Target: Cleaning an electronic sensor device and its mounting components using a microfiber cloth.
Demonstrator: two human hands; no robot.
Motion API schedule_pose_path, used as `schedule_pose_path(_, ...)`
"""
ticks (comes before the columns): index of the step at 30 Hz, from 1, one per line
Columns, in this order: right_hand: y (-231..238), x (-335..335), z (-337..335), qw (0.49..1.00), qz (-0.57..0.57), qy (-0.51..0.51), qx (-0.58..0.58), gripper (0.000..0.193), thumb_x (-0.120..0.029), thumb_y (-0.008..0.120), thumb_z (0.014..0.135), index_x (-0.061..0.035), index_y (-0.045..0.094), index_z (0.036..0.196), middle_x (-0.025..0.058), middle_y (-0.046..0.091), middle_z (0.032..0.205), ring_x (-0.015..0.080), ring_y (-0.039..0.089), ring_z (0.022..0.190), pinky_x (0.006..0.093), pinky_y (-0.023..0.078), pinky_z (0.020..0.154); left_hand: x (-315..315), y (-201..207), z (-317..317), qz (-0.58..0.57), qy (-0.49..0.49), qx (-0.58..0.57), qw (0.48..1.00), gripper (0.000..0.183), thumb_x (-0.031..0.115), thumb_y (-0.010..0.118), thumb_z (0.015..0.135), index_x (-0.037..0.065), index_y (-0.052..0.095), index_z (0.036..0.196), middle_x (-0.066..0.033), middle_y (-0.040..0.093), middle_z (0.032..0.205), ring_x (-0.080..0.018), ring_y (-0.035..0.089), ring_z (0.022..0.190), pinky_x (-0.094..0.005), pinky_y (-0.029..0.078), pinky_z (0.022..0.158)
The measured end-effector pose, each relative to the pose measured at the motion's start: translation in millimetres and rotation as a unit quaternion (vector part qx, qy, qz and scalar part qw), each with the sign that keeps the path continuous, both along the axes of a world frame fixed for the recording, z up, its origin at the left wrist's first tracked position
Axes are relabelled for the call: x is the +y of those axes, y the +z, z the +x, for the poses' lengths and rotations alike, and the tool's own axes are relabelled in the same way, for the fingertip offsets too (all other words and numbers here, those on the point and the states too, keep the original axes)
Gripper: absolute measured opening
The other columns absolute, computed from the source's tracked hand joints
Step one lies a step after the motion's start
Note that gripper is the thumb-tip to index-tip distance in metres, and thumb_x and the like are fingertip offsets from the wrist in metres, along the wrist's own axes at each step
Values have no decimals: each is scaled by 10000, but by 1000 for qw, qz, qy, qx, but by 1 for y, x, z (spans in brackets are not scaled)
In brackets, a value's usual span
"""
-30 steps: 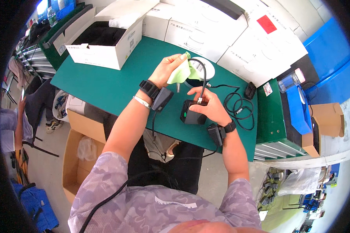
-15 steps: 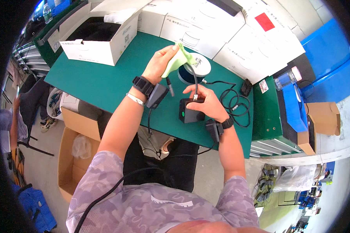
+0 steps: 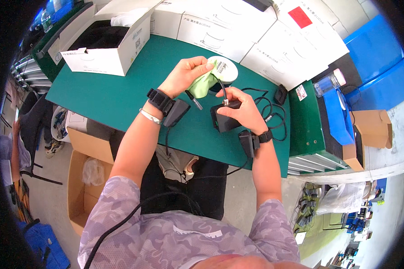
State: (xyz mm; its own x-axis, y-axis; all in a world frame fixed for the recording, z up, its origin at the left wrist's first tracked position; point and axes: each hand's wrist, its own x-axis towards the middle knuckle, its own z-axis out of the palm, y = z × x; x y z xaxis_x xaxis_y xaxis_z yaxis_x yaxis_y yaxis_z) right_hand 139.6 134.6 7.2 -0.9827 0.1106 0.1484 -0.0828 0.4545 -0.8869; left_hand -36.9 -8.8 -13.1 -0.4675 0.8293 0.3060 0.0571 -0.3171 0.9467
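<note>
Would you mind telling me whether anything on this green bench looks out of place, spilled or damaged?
Nothing stands out. The left hand presses a green cloth against a round white device, and the right hand pinches a cable plug over a small black box. The black cable lies loosely coiled, with no spill or breakage visible.

We see bright, even light, with white boxes [image 3: 238,27] near glare. Soft shadows lie under the hands on the bench [image 3: 107,98]. The centre is sharp; straight edges bend outward, and black rims the frame.

Round white device [image 3: 226,69] half under green cloth [image 3: 205,83] (cable [image 3: 223,88] end in right hand [image 3: 240,107] unclear)
</note>
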Motion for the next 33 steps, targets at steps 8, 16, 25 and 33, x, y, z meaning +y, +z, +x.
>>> schedule_pose_path(8,-3,-2,0,1000,-1,0,-24,361,-219,796,714,-50,631,987,-46,475,728,51,461,688,213,409,653,3,2,6,46,174,259,949,228,211,611,894,0,639,974,-49,619,910,-104,581,798,-223,472,689)
schedule_pose_path(16,-6,6,0,999,38,4,-33,344,-231,793,714,-61,627,963,-38,465,677,55,440,634,227,381,586,-5,13,17,19,55,347,936,203,132,681,803,18,672,970,-113,642,959,-251,629,832,-323,507,731)
schedule_pose_path(25,-10,11,2,996,64,-9,-56,342,-217,791,726,-10,611,930,-37,488,713,46,440,666,228,399,611,-3,14,28,43,68,403,912,220,62,676,760,65,690,980,-94,648,1026,-240,598,994,-344,458,865)
schedule_pose_path(33,-11,10,2,999,40,-26,-10,357,-248,798,724,1,609,898,-37,528,732,49,459,670,231,405,603,8,6,29,47,101,477,872,231,79,677,736,67,678,966,-91,658,953,-267,611,915,-370,464,821)
